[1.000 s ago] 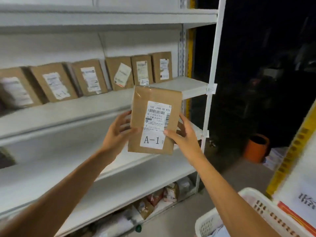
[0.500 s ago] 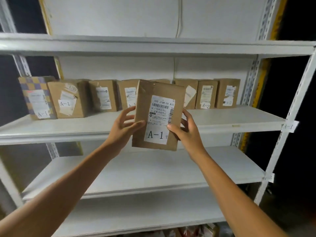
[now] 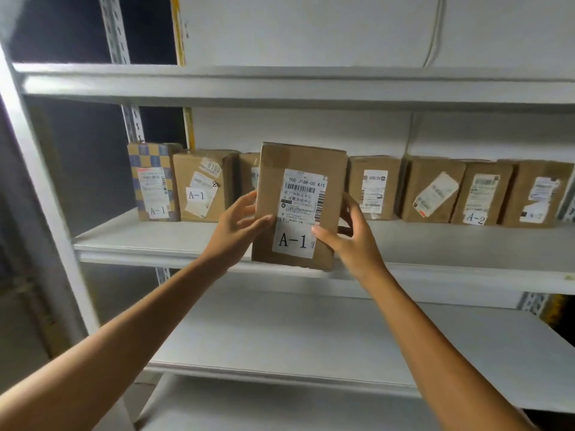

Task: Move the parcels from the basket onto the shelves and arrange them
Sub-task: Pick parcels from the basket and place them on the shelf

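Cardboard lines the back of the middle shelf (image 3: 149, 237), starting at centre left of the frame with a blue-checked parcel (image 3: 154, 181) and a brown box (image 3: 202, 185), both marked A-1. Just right of them the left hand (image 3: 239, 222) holds the left edge of the held parcel (image 3: 298, 206), with the thumb laid across its front and the fingers spread along the side. This parcel sits in the centre of the frame, in front of the row, its bottom edge level with the shelf's front lip (whether it touches the lip I cannot tell). It is a small taped cardboard box, probably stiff and light, since fingertips alone carry it. The paper label may be slicker than the bare board, so the two long side edges look the best place to hold. Its long axis runs up and down, the top tipped a little toward the right of the frame. The label faces the camera, with A-1 reading upright at the lower end. The right hand (image 3: 351, 241) clamps the right edge, thumb on the front and fingers curled behind. Further right stands a parcel marked A-2 (image 3: 480, 194).
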`<action>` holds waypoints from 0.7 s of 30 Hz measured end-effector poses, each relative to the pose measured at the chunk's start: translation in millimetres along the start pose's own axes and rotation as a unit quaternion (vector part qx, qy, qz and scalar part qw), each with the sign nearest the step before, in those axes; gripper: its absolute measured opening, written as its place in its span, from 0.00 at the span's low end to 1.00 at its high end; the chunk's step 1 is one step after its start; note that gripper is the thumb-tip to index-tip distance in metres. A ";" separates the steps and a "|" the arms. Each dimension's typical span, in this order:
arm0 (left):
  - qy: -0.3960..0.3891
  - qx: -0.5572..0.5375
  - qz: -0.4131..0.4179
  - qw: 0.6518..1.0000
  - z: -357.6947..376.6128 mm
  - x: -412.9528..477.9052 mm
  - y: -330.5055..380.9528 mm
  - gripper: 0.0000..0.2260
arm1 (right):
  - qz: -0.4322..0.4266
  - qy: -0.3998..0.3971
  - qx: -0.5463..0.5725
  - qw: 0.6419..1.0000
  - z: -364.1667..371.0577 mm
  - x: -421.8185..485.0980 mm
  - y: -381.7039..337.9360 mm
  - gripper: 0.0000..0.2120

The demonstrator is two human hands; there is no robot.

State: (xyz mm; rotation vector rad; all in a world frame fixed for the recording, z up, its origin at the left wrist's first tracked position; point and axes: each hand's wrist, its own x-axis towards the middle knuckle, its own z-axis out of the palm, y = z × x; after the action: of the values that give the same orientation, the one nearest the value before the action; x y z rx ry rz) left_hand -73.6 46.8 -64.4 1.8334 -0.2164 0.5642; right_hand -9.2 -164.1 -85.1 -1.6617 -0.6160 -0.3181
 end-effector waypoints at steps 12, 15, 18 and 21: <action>0.063 0.156 -0.006 0.986 -29.1 92.0 -100.4 0.25 | 0.019 -0.058 -0.063 0.996 76.1 111.2 89.5 0.34; 0.078 0.198 0.031 0.977 -28.1 109.8 -118.1 0.19 | 0.029 -0.040 -0.092 0.995 91.4 136.1 110.0 0.27; 0.160 0.348 0.109 0.917 -33.2 122.0 -133.2 0.19 | 0.036 -0.048 -0.135 0.989 105.9 160.9 120.4 0.27; 0.142 0.508 0.162 0.834 -40.4 133.3 -141.1 0.21 | 0.066 -0.039 -0.190 0.979 118.8 181.6 128.0 0.23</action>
State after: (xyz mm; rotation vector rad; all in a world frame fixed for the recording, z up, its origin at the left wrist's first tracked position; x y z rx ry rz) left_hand 90.0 149.1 -110.1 2.7114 0.0004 1.3698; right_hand 195.2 -20.2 -116.3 -2.0799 -0.5207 -0.2864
